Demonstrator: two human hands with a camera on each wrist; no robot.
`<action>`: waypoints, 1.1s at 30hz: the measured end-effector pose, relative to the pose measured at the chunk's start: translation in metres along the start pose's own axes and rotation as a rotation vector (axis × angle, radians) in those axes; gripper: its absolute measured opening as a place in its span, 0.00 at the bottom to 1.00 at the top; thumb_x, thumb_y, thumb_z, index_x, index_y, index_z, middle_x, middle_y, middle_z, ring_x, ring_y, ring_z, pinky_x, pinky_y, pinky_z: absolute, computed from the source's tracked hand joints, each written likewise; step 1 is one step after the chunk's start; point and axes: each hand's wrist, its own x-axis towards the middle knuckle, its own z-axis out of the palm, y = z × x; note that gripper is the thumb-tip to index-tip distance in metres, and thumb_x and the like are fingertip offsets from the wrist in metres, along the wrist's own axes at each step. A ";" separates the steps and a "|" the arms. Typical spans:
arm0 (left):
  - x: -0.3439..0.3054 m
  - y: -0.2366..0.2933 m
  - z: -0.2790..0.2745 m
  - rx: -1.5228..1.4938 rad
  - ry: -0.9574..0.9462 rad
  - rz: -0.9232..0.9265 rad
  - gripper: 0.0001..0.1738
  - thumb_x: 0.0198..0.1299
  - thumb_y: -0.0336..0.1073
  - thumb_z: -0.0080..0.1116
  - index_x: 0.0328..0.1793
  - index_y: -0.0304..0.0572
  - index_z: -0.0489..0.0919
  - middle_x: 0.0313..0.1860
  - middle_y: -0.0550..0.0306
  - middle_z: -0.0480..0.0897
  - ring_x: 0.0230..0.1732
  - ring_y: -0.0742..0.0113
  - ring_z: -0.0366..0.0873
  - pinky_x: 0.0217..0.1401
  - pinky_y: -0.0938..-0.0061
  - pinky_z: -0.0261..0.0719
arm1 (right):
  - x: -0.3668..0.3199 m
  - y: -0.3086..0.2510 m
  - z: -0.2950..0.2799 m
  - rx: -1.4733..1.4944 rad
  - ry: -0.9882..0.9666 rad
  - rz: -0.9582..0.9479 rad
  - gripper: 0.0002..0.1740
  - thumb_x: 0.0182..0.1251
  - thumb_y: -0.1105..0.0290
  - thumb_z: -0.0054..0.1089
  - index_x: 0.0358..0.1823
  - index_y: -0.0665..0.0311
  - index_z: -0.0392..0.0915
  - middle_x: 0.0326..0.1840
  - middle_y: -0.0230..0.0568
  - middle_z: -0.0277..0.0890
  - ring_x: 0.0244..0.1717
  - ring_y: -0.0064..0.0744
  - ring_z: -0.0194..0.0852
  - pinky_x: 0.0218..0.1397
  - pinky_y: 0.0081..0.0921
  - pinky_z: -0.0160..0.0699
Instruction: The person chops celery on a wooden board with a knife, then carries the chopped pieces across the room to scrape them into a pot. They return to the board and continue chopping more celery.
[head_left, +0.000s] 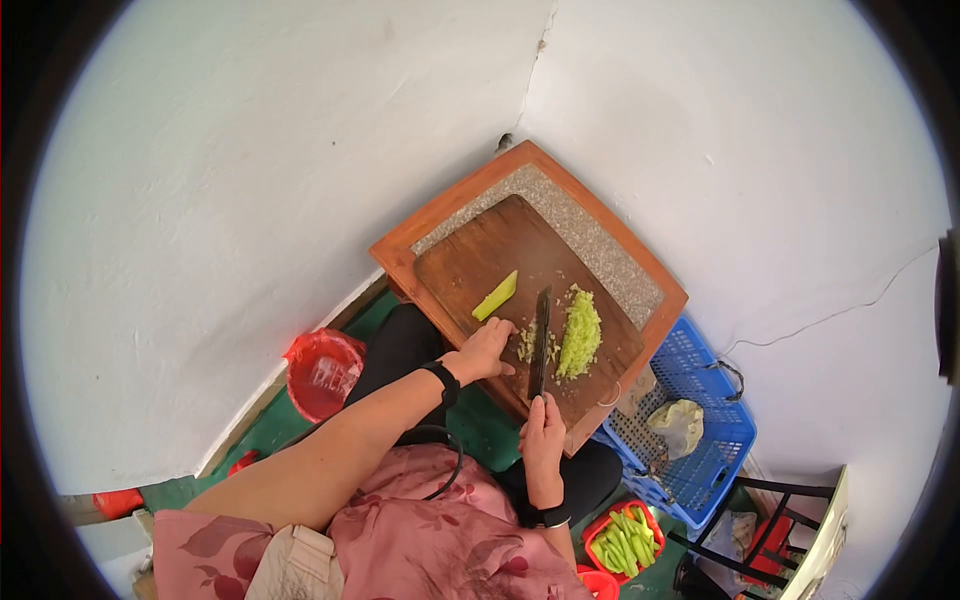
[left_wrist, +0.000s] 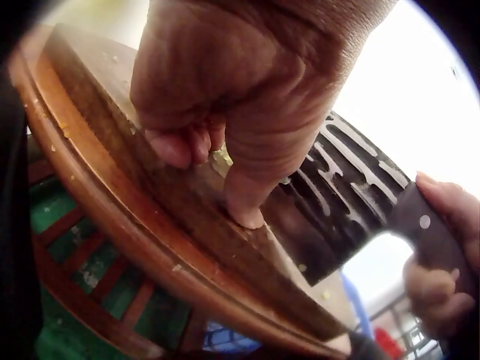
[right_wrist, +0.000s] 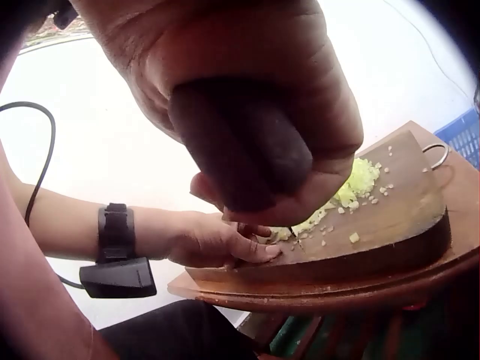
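Knife [head_left: 541,345] upright on its edge here, right hand [head_left: 543,450] gripping the handle! Left hand [head_left: 483,352] at the blade's nine o'clock, fingers relaxed, thumb touching the board [head_left: 460,250]: a sideways slip could nick it. Chopped green pile [head_left: 579,338] at three o'clock, green stick [head_left: 495,296] at ten; a hard sweep could scatter loose bits.

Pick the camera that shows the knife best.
Left wrist: the knife shows the broad, pale-streaked face of its blade and part of its handle. Head sees the blade nearly edge-on, a thin dark strip. Right wrist shows mainly the handle's end in the right hand, with the blade mostly hidden.
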 end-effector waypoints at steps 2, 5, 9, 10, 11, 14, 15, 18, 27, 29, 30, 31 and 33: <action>0.001 0.000 0.000 0.009 -0.003 0.002 0.42 0.38 0.38 0.79 0.59 0.40 0.67 0.52 0.44 0.70 0.59 0.45 0.69 0.61 0.62 0.70 | 0.002 0.002 -0.003 -0.008 0.004 -0.007 0.22 0.77 0.55 0.46 0.60 0.65 0.72 0.14 0.27 0.62 0.11 0.15 0.58 0.12 0.16 0.56; 0.001 0.002 0.001 0.004 -0.011 0.002 0.42 0.38 0.37 0.79 0.59 0.39 0.67 0.53 0.43 0.70 0.59 0.44 0.69 0.61 0.61 0.70 | 0.008 0.005 -0.009 0.001 0.003 0.025 0.22 0.77 0.55 0.46 0.60 0.65 0.71 0.14 0.27 0.62 0.11 0.15 0.58 0.12 0.16 0.56; 0.001 0.002 -0.003 0.010 -0.022 -0.013 0.42 0.39 0.37 0.79 0.59 0.39 0.66 0.53 0.43 0.70 0.59 0.43 0.70 0.61 0.60 0.70 | 0.000 -0.007 -0.008 0.046 0.036 0.018 0.19 0.77 0.57 0.45 0.55 0.65 0.73 0.15 0.27 0.62 0.13 0.15 0.59 0.15 0.17 0.57; 0.001 0.002 -0.001 0.005 -0.017 -0.005 0.42 0.39 0.37 0.79 0.59 0.39 0.66 0.53 0.43 0.70 0.59 0.43 0.70 0.61 0.60 0.70 | -0.001 -0.007 -0.008 0.055 0.051 0.001 0.18 0.77 0.58 0.45 0.52 0.65 0.74 0.16 0.27 0.61 0.14 0.15 0.59 0.16 0.18 0.58; 0.001 0.002 -0.002 0.002 -0.012 0.004 0.42 0.39 0.37 0.79 0.60 0.39 0.66 0.53 0.43 0.70 0.59 0.43 0.70 0.61 0.61 0.70 | 0.000 -0.006 -0.009 0.037 0.049 0.008 0.18 0.77 0.58 0.45 0.52 0.65 0.74 0.16 0.26 0.61 0.14 0.15 0.59 0.16 0.17 0.58; 0.000 0.007 -0.004 0.001 -0.029 -0.008 0.41 0.39 0.36 0.78 0.59 0.39 0.66 0.53 0.42 0.70 0.59 0.43 0.70 0.61 0.61 0.70 | 0.007 -0.003 -0.010 0.020 0.048 0.019 0.19 0.77 0.57 0.46 0.55 0.66 0.73 0.15 0.26 0.61 0.13 0.15 0.58 0.14 0.16 0.57; 0.000 0.007 -0.007 0.004 -0.035 -0.022 0.41 0.39 0.36 0.78 0.59 0.39 0.66 0.53 0.42 0.70 0.59 0.43 0.70 0.61 0.61 0.70 | 0.010 -0.003 -0.011 0.036 0.044 0.019 0.21 0.76 0.56 0.46 0.57 0.67 0.72 0.15 0.26 0.62 0.12 0.15 0.57 0.13 0.16 0.57; 0.000 0.002 -0.004 -0.014 -0.010 0.016 0.41 0.40 0.36 0.78 0.59 0.39 0.66 0.53 0.42 0.70 0.59 0.43 0.70 0.61 0.60 0.70 | 0.009 0.005 -0.011 0.067 0.051 -0.010 0.22 0.77 0.56 0.46 0.58 0.67 0.72 0.15 0.27 0.62 0.10 0.15 0.57 0.11 0.15 0.56; 0.000 0.004 -0.005 -0.011 -0.017 0.000 0.41 0.39 0.36 0.78 0.59 0.39 0.66 0.54 0.43 0.69 0.59 0.43 0.70 0.61 0.60 0.70 | 0.011 0.001 -0.013 0.075 0.060 -0.010 0.22 0.77 0.56 0.46 0.58 0.67 0.72 0.14 0.27 0.62 0.09 0.16 0.57 0.11 0.16 0.56; -0.001 0.004 -0.004 -0.007 -0.017 -0.001 0.41 0.39 0.36 0.78 0.59 0.39 0.66 0.53 0.43 0.69 0.59 0.43 0.69 0.60 0.60 0.70 | 0.012 0.004 -0.014 0.076 0.057 0.009 0.22 0.77 0.56 0.46 0.58 0.67 0.72 0.14 0.27 0.62 0.09 0.16 0.57 0.11 0.16 0.56; 0.000 0.004 -0.004 -0.004 -0.016 0.000 0.41 0.39 0.36 0.79 0.59 0.39 0.66 0.53 0.43 0.69 0.59 0.43 0.69 0.60 0.60 0.70 | 0.012 0.002 -0.016 0.066 0.055 0.037 0.22 0.76 0.56 0.46 0.58 0.67 0.72 0.14 0.27 0.62 0.09 0.16 0.57 0.11 0.16 0.56; 0.002 0.003 -0.005 -0.006 -0.012 0.005 0.41 0.39 0.36 0.79 0.59 0.40 0.66 0.53 0.43 0.69 0.59 0.43 0.69 0.60 0.60 0.70 | 0.013 -0.001 -0.017 0.056 0.051 0.059 0.22 0.76 0.56 0.46 0.58 0.67 0.72 0.13 0.27 0.62 0.09 0.16 0.57 0.11 0.16 0.56; 0.001 0.001 -0.003 -0.015 -0.015 0.006 0.41 0.39 0.36 0.79 0.59 0.40 0.66 0.53 0.44 0.69 0.59 0.43 0.69 0.61 0.60 0.70 | 0.010 -0.004 -0.016 0.057 0.063 0.012 0.22 0.76 0.56 0.46 0.58 0.67 0.73 0.13 0.28 0.62 0.08 0.16 0.57 0.11 0.16 0.56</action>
